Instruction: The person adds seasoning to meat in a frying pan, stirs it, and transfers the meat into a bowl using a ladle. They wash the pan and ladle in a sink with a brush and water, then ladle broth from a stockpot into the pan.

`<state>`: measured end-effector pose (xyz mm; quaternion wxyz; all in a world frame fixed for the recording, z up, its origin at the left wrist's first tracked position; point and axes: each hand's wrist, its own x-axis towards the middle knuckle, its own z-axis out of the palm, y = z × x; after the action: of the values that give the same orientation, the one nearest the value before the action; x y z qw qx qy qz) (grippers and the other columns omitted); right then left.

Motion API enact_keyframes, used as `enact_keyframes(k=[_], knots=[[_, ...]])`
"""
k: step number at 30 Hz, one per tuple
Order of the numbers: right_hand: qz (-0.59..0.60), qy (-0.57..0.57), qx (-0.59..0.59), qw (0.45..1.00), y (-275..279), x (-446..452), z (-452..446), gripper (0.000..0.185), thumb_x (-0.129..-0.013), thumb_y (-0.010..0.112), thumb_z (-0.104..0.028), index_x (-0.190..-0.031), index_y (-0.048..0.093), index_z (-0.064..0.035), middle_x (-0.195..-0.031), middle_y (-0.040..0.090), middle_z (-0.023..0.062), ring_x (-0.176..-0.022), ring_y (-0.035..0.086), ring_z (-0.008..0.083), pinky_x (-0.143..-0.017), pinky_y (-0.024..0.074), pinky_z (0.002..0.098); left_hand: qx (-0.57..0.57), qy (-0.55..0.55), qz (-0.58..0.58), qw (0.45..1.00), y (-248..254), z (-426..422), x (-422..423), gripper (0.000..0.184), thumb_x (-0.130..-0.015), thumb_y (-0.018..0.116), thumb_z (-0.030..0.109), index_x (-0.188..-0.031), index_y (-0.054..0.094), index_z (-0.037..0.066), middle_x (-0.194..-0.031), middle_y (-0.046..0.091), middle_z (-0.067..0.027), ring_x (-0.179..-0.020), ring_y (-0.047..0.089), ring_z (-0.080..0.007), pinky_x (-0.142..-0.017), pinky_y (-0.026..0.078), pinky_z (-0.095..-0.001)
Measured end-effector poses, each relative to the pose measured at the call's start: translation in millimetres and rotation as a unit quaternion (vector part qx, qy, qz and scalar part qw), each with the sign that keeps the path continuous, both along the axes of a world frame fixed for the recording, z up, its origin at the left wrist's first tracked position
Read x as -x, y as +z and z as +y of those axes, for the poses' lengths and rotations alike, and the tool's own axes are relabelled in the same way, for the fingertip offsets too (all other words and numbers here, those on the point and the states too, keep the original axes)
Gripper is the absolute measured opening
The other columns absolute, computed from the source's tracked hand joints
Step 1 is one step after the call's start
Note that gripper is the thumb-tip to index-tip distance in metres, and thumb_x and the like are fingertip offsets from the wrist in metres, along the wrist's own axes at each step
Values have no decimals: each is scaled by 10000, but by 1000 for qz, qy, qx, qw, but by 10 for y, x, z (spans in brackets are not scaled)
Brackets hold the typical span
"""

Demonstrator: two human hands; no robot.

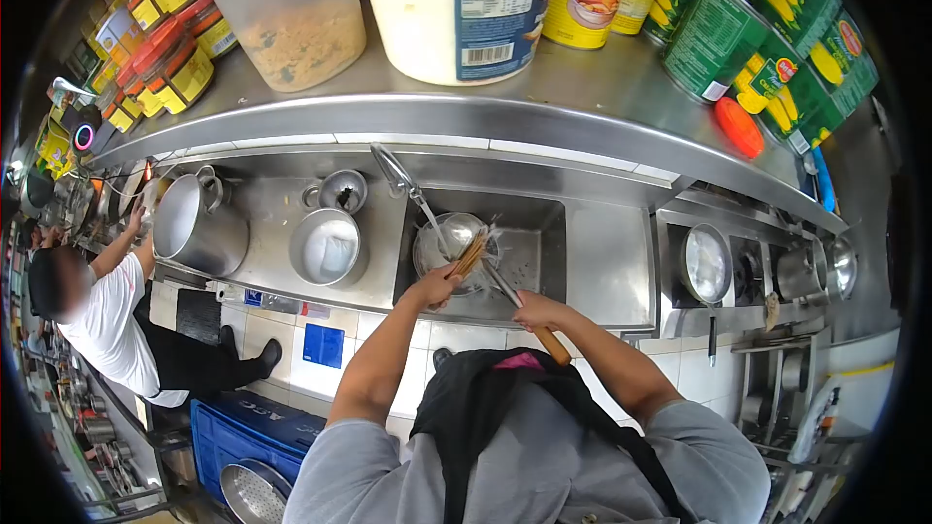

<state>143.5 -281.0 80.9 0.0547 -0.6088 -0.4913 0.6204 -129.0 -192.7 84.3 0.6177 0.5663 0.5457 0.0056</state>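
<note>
My left hand (436, 288) is closed around a bamboo brush (472, 255), its bristles pointing up into the sink (537, 225). In my right hand (540, 311) is a long metal utensil (501, 283) with a wooden handle (552, 344). Its shaft slants up and left toward a round metal piece (460, 231) in the basin. The brush and my left hand partly cover that end, so I cannot tell the utensil's exact kind. Water runs from the faucet (396, 175) onto the round metal piece, beside the brush.
Left of the sink stand a pot with white contents (330, 248), a small pot (344, 191) and a large stockpot (209, 233). A pan (706, 264) sits on the stove at right. Tubs and cans (716, 39) fill the overhead shelf. A co-worker (107, 330) stands at left.
</note>
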Motion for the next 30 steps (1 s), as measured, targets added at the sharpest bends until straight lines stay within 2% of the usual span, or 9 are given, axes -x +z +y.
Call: enact_keyframes(k=[1, 3, 6, 10, 16, 19, 23, 28, 30], knots=[[1, -1, -2, 1000, 76, -1, 6, 267, -840, 654, -83, -986, 431, -67, -674, 504, 49, -522, 509, 134, -443, 434, 320, -2, -1, 1, 1000, -173, 36, 32, 527, -982, 489, 277, -1505, 426, 246, -1032, 703, -220, -943, 712, -349, -833, 562, -496], [156, -77, 113, 978, 224, -48, -27, 281, -811, 653, -79, -993, 443, -35, -660, 496, 62, -512, 519, 162, -438, 438, 344, -319, -144, 214, 912, -430, 60, 87, 577, -986, 458, 244, -1550, 340, 232, -1172, 677, -230, -1094, 680, -349, -872, 561, -473], [164, -75, 87, 980, 144, -38, -67, 253, -836, 635, -82, -990, 440, -35, -656, 503, 59, -488, 507, 153, -430, 415, 324, -301, -27, 317, 899, -313, 1, 114, 510, -947, 532, 294, -1443, 471, 194, -1117, 679, -239, -1001, 679, -425, -889, 534, -529], [12, 20, -23, 999, 102, 10, -37, 223, -833, 611, -87, -976, 455, -16, -679, 529, 86, -498, 529, 177, -444, 438, 353, -295, -97, 179, 934, -777, -59, -20, 512, -950, 528, 345, -1437, 477, 195, -1303, 602, -260, -1142, 628, -411, -1005, 482, -477], [-112, 85, -148, 979, 183, -45, -141, 225, -834, 584, -80, -971, 447, 35, -739, 585, 134, -521, 576, 208, -469, 473, 386, -228, -132, 271, 926, -508, 101, 49, 592, -955, 511, 361, -1521, 395, 233, -1333, 607, -205, -1196, 601, -424, -1022, 471, -498], [-64, 18, -75, 995, 132, -12, -59, 293, -786, 627, -113, -1005, 506, 41, -817, 624, 170, -575, 600, 251, -561, 519, 395, -239, -122, 318, 909, -523, 62, -89, 606, -960, 506, 371, -1539, 363, 264, -1232, 662, -219, -1147, 639, -397, -979, 501, -511], [140, -79, 101, 982, 21, -11, -126, 253, -849, 662, -120, -990, 464, -51, -633, 511, 38, -488, 513, 134, -435, 426, 307, -225, -139, 273, 925, -165, -116, -195, 592, -984, 508, 331, -1548, 329, 329, -1348, 616, -170, -1158, 647, -372, -974, 511, -484], [94, -60, -9, 994, -56, -109, -237, 256, -872, 655, -124, -1049, 477, -75, -673, 582, 92, -560, 612, 235, -512, 500, 382, -204, 148, 206, 945, -687, -224, 142, 590, -987, 513, 334, -1545, 325, 316, -1159, 670, -242, -1075, 673, -403, -906, 528, -506], [-265, 20, -300, 916, -12, -104, -407, 278, -896, 639, -139, -1118, 479, -87, -816, 666, 201, -772, 681, 410, -689, 536, 514, -1, 303, -47, 952, -241, -348, 203, 619, -991, 499, 292, -1568, 286, 218, -1181, 665, -265, -983, 694, -415, -830, 546, -490]])
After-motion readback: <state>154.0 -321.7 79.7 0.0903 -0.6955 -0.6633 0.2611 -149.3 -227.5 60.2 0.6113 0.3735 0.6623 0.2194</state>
